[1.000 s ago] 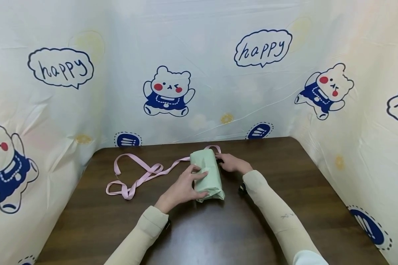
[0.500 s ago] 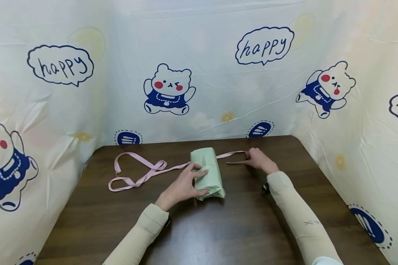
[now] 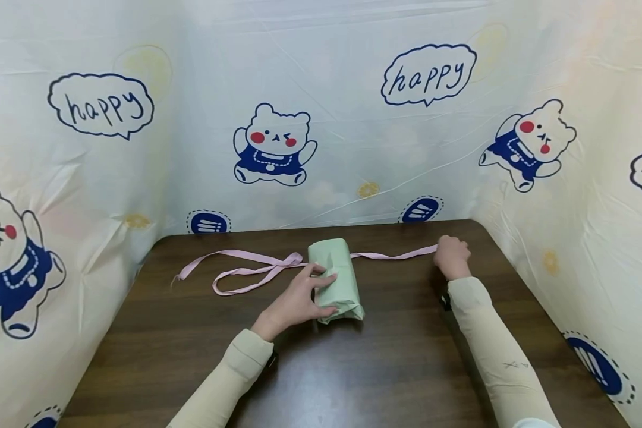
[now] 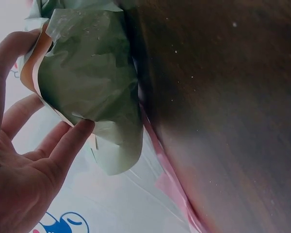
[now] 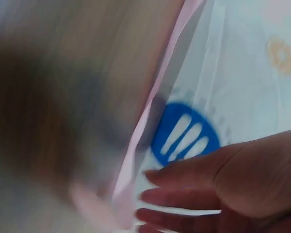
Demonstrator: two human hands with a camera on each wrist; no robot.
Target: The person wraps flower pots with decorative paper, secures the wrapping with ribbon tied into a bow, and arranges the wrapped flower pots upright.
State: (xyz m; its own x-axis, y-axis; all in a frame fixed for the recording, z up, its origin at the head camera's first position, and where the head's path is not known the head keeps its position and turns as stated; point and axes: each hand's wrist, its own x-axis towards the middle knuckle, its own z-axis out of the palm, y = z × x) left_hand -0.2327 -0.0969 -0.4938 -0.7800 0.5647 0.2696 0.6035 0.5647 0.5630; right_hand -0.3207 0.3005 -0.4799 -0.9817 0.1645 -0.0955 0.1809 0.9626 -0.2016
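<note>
A parcel [image 3: 338, 282] wrapped in pale green paper lies on the table, its folded end toward me. My left hand [image 3: 293, 300] grips it from the left, thumb and fingers spread over its side and top. In the left wrist view, the fingertips press against the crinkled paper of the parcel [image 4: 89, 73]. A pink ribbon [image 3: 396, 257] passes beneath the parcel and comes out on both sides. Off to the right, my right hand [image 3: 452, 257] pinches the ribbon's end. The right wrist view shows the ribbon [image 5: 155, 90] running to the fingers, partly blurred.
The dark wooden table [image 3: 385, 368] reaches back to a pale curtain [image 3: 348, 119] printed with bears and the word "happy". The ribbon's left part lies in a loose loop, its frayed end near the table's left side.
My right hand has picked up the ribbon beside the parcel and drawn it far to the right. The ribbon's left loop has shifted rightward. The left hand and parcel stay in place.
</note>
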